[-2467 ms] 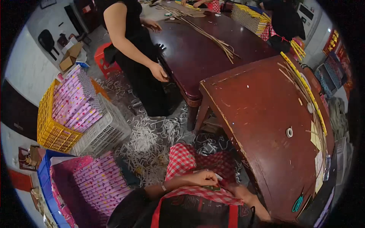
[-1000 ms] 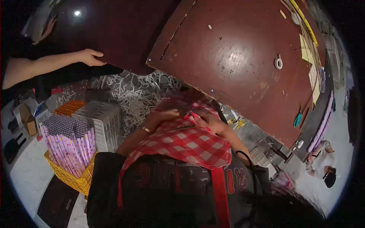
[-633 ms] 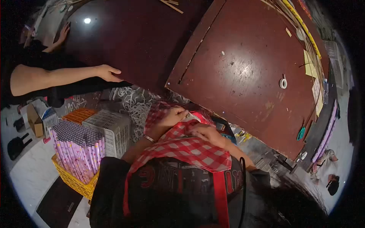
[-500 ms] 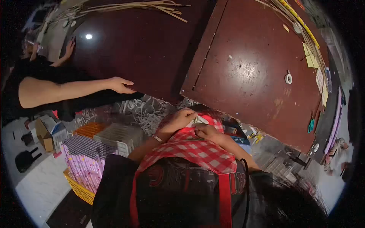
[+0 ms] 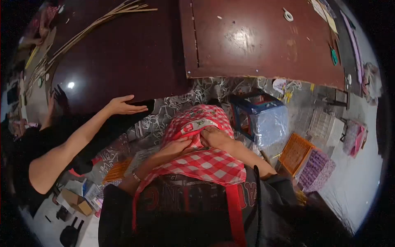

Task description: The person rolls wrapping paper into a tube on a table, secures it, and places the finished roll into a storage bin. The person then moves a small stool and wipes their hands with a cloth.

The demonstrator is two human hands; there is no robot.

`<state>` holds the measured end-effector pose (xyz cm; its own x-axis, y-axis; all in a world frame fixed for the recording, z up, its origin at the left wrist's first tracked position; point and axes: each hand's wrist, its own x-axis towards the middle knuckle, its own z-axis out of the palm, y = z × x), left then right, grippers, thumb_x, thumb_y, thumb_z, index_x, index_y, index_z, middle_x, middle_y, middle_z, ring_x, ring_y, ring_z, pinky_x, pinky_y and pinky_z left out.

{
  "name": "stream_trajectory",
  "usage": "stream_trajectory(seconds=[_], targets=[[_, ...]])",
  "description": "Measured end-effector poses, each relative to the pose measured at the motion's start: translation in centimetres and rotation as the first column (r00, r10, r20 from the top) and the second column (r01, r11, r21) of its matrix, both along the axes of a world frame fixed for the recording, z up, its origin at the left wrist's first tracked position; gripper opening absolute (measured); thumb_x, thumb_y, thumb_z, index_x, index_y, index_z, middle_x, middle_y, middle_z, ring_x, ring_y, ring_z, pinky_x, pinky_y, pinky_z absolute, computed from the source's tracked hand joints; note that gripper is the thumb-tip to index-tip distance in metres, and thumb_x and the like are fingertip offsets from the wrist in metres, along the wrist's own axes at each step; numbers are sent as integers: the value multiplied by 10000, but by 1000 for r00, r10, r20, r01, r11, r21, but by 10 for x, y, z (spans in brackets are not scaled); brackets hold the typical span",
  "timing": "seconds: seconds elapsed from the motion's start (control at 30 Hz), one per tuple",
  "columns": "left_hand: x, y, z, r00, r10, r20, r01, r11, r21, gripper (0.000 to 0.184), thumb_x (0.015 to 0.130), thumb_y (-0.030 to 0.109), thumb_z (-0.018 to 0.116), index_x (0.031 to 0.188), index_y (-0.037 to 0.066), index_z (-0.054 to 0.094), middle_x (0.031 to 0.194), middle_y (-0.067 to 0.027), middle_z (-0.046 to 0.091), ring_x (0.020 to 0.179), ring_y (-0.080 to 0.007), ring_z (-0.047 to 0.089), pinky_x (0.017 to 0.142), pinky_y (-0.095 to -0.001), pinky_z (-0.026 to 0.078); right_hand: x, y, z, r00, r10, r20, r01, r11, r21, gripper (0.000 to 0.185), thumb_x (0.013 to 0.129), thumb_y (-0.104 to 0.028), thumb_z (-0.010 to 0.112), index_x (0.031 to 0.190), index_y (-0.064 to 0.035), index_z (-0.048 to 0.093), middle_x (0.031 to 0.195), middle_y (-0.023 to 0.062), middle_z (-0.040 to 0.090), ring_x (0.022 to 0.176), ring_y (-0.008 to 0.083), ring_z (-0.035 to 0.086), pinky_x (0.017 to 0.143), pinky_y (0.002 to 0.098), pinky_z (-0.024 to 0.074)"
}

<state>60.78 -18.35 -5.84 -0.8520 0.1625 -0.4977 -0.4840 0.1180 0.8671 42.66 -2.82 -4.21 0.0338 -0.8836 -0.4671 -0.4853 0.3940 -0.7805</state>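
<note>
Taking your apron as the landmark, at far left and below it an open cardboard box [image 5: 76,201] sits on the floor, while pale thin strips [image 5: 88,29] lie up and left on the dark table [image 5: 135,61]. Nearer the apron, a co-worker's hand [image 5: 123,106] is spread open beside that table's edge, apart from yours. Your left hand [image 5: 179,146] is half open, its fingers laid against the checked cloth; whether it pinches any, you cannot tell from here. Your apron [image 5: 205,166] is in your lap, its white printed patch [image 5: 201,124] facing up and in plain sight just beyond both hands, so your attention seems to be on the cloth. Your right hand [image 5: 218,139] is more curled, its fingers at the patch's near edge, but its grip is hidden. Right of the apron stands a plastic-covered stool [image 5: 269,121]; up and right, the brown table [image 5: 263,53] carries a tape roll [image 5: 288,15] and, farther right, green-handled scissors [image 5: 334,57], both well apart from your hands.
</note>
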Motion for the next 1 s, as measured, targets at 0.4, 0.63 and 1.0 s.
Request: stream_trajectory(seconds=[0.4, 0.63, 1.0], targets=[[-59, 36, -31, 869, -397, 294, 482, 814, -325, 254, 929, 158, 459, 1075, 3, 598, 850, -172, 622, 698, -285, 610, 642, -397, 476, 34, 43, -12, 981, -193, 8, 193, 981, -14, 203, 850, -163, 549, 960, 0, 599, 995, 206, 620, 973, 374, 602, 839, 453, 486], [-45, 73, -10, 1000, -1, -9, 5, 919, 393, 267, 967, 178, 468, 1129, 13, 601, 1012, -88, 652, 863, -106, 574, 752, -323, 474, 9, 87, -8, 980, -156, 120, 167, 982, -88, 200, 820, -152, 587, 938, 8, 585, 949, 222, 612, 938, 409, 586, 807, 477, 469], [-108, 158, 12, 888, -190, 420, 343, 881, -327, 337, 933, 246, 447, 977, -16, 654, 840, -248, 652, 783, -397, 646, 690, -489, 481, -10, 171, -2, 962, -251, 107, 266, 952, -154, 223, 881, -181, 538, 985, 13, 571, 940, 217, 612, 922, 415, 591, 805, 472, 475]])
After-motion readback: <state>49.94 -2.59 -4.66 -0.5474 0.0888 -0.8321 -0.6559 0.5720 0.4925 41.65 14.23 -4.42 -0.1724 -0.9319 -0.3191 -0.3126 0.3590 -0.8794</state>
